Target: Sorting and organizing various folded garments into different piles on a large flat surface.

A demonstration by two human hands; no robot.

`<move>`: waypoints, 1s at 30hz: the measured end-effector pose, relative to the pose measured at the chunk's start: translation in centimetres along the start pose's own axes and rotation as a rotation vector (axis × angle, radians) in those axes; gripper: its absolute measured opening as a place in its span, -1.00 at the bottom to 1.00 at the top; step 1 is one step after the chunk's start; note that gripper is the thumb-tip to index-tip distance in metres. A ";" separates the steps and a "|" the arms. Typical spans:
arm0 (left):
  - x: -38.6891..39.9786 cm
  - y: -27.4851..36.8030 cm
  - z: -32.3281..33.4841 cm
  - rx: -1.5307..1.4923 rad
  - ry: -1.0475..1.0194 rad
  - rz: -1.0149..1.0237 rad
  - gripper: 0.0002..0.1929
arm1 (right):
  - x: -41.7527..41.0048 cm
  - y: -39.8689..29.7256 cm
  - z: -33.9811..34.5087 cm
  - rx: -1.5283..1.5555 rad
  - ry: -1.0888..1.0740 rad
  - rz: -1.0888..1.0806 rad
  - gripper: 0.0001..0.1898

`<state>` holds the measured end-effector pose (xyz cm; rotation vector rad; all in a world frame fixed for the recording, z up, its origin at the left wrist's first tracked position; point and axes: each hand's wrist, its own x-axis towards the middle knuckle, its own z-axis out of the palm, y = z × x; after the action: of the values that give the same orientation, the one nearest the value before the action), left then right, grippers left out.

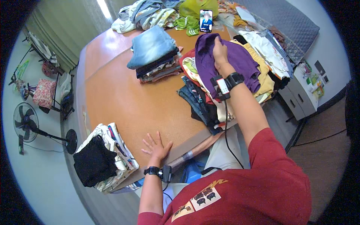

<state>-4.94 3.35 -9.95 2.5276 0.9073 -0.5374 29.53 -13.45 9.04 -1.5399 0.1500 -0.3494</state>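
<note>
My right hand [220, 53] grips a dark purple garment [241, 63] on top of a heap of clothes at the right of the bed. Beneath the purple cloth show a yellow garment [264, 67] with a gathered waistband and a pair of blue jeans [194, 104]. My left hand [157, 146] rests flat, fingers spread, on the orange-brown mat [135, 107] near its front edge. To its left lies a stack with a black garment [95, 161] over white printed clothes [123, 149]. Light blue folded jeans [153, 43] top another stack farther back.
A phone [206, 21] stands at the back beside a yellow-green plastic bag [194, 8] and piled clothes [149, 14]. On the left are a floor fan [26, 122] and a rack with bags [45, 92]. A bedside cabinet [301, 97] stands right. Cables hang from both wrist bands.
</note>
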 end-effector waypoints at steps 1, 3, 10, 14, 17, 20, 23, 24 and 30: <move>-0.1 0.1 -0.2 -0.021 0.003 0.006 -0.06 | 0.0 -0.3 -0.5 0.129 0.017 0.036 -0.35; -0.1 0.0 -0.2 -0.019 -0.001 0.006 -0.06 | -0.2 -0.7 -1.4 0.186 0.003 0.055 -0.33; 0.5 1.2 -2.7 -0.260 0.109 0.132 -0.06 | -0.2 -0.9 -3.0 0.570 -0.303 0.023 -0.38; 1.5 9.3 -10.4 -0.662 0.529 0.803 -0.04 | 0.5 -1.1 -3.6 0.650 -0.449 -0.002 -0.42; -0.4 16.1 -15.3 -0.829 0.556 1.017 -0.01 | -5.6 -5.7 -3.9 0.595 -0.554 -0.020 -0.50; -2.4 19.0 -16.7 -1.151 0.036 1.015 -0.04 | -10.8 -6.9 -5.5 0.074 -0.752 -0.392 -0.61; -3.7 17.8 -15.0 -1.842 -0.155 0.939 -0.31 | -14.1 -6.4 -5.2 0.212 -1.196 -0.625 -0.53; -3.3 16.4 -14.4 -1.871 -0.154 1.056 -0.39 | -15.2 -5.6 -5.5 0.047 -1.144 -0.733 -0.49; -6.7 9.2 -12.4 -2.062 -0.013 0.874 -0.36 | -20.9 -0.2 -8.1 -0.443 -0.936 -0.926 0.00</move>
<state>-0.93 -0.60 5.97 0.7047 -0.0367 0.5179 7.29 -14.60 6.42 -1.9879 -1.3250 -0.2778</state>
